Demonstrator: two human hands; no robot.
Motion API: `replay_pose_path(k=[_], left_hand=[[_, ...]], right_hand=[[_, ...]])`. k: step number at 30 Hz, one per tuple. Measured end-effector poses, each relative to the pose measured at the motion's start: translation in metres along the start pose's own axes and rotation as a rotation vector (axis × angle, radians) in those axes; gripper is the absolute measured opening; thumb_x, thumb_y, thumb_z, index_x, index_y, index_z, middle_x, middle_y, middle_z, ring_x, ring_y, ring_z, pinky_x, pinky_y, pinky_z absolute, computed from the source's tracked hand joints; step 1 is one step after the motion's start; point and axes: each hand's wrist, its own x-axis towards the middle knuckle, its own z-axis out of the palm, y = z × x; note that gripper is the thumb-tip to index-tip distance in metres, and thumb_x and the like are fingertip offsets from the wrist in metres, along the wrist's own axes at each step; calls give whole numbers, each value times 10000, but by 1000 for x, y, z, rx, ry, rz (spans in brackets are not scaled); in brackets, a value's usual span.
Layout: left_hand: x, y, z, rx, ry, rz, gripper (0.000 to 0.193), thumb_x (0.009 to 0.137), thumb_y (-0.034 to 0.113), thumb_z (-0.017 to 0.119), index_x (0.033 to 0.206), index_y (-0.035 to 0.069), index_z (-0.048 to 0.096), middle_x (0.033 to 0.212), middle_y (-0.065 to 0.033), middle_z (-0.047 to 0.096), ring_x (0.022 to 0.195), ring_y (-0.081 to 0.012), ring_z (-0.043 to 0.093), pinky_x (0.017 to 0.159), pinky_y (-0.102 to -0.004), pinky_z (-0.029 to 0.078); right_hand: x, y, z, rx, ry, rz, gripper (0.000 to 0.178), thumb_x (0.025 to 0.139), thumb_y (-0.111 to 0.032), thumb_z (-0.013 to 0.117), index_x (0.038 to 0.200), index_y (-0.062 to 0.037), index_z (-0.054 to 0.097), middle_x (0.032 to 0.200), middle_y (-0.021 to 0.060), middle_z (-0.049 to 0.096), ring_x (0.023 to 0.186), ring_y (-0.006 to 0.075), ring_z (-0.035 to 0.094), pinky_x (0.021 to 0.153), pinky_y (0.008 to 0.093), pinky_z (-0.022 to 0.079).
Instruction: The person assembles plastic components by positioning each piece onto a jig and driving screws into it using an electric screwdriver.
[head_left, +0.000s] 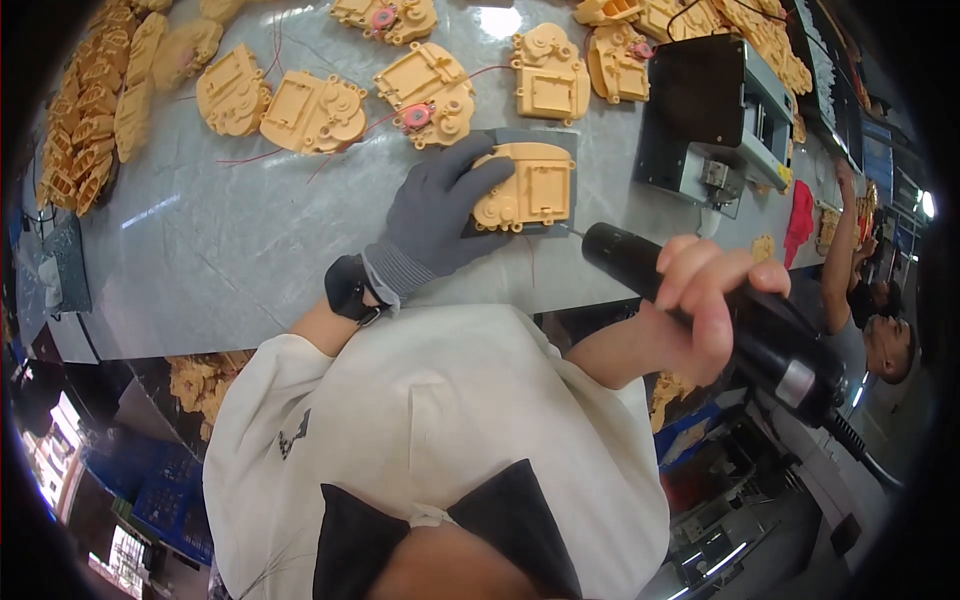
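Observation:
My left hand [437,203], in a grey glove, grips a yellow plastic housing [548,186] by its left side. The housing lies on a dark flat pad [562,228] on the table, its rectangular recess facing up. In my bare right hand [702,300] is a black electric screwdriver [630,258], fingers wrapped round its body. Its thin bit points left at the housing's lower right corner; whether the tip touches, I cannot tell. A cable runs from the tool's rear end. A thin red wire shows below the pad.
More yellow housings [315,110], some with red wires and pink round parts, lie across the grey table [200,270]. Stacked housings [90,120] line the far left. A black and metal machine [692,110] stands to the right of the pad. Another person [850,310] is at far right.

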Motion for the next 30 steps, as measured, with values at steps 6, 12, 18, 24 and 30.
replay_pose_path(k=[6, 12, 18, 24, 30], left_hand=[[-6, -6, 6, 70, 49, 6, 670, 589, 324, 765, 1183, 181, 491, 1124, -109, 485, 952, -287, 508, 792, -399, 418], [-8, -6, 1, 61, 24, 14, 745, 544, 272, 804, 1202, 169, 470, 1157, -126, 477, 943, -304, 511, 799, -404, 422], [-8, -8, 1, 54, 29, 15, 733, 555, 274, 798, 1203, 169, 473, 1135, -121, 481, 942, -302, 508, 797, -396, 418], [-8, -8, 6, 77, 31, -5, 739, 554, 293, 797, 1206, 172, 471, 1103, -109, 489, 924, -294, 502, 796, -390, 409], [-8, -4, 3, 89, 13, -19, 739, 559, 309, 792, 1208, 163, 469, 1072, -96, 503, 911, -287, 503, 805, -394, 401]], right_hand=[[-1, 6, 9, -32, -41, 31, 429, 726, 60, 517, 1110, -29, 348, 677, 97, 511, 533, 193, 513, 585, 345, 423], [0, 15, 19, -61, -34, 63, 394, 727, 58, 528, 1070, -42, 364, 677, 96, 509, 523, 195, 511, 573, 346, 425], [-5, 18, 17, -41, -32, 78, 328, 726, 50, 546, 989, -59, 383, 664, 83, 506, 517, 195, 508, 570, 344, 423], [4, 22, 23, -105, -69, 137, 314, 718, 54, 553, 954, -61, 381, 646, 80, 499, 495, 188, 496, 557, 347, 425], [-4, 22, 32, -221, -24, 119, 313, 692, 1, 515, 991, -46, 436, 609, 77, 477, 480, 180, 476, 563, 350, 394]])
